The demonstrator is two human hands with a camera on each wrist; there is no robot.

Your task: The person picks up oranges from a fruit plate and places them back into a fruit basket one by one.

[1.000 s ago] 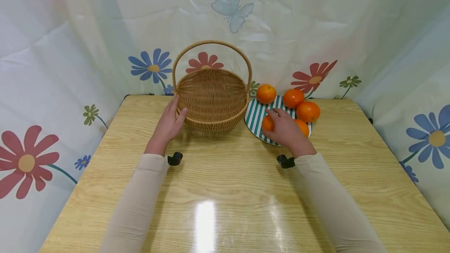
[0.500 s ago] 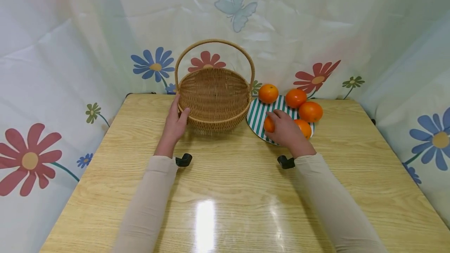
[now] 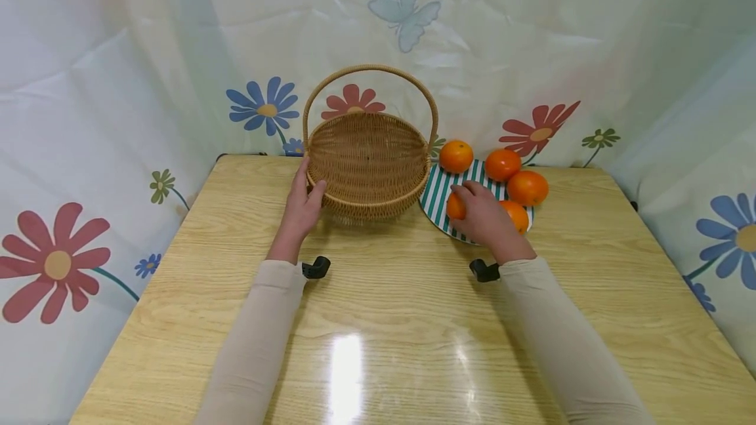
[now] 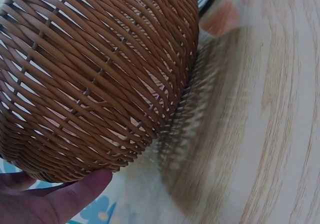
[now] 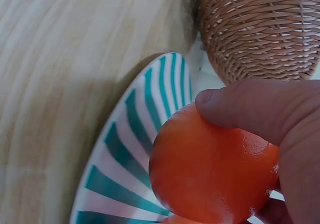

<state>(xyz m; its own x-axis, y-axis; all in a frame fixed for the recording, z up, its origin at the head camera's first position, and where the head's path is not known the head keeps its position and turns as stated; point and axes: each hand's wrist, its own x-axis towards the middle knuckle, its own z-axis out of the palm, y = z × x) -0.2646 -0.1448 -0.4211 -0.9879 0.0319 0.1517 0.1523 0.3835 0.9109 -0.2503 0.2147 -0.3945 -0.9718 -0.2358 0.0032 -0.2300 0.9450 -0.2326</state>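
My left hand lies against the left side of a tan wicker basket with a tall arched handle, thumb in front and fingers along the side. In the left wrist view, the thumb touches the lower woven wall. My right hand grips a smooth, glossy orange with thumb and fingers, partly covering it. That orange is close over a round plate with green and white stripes. Several more oranges rest on or at the edge of the plate, one partly behind my right hand.
Basket and plate stand side by side at the back of a wooden table. Behind them hangs a flower-printed curtain. Black wrist mounts stick out at both cuffs.
My left hand has shifted slightly right, thumb and fingers closer round the basket's side. My right hand has tightened round the orange. The whole head view has also drifted a little.
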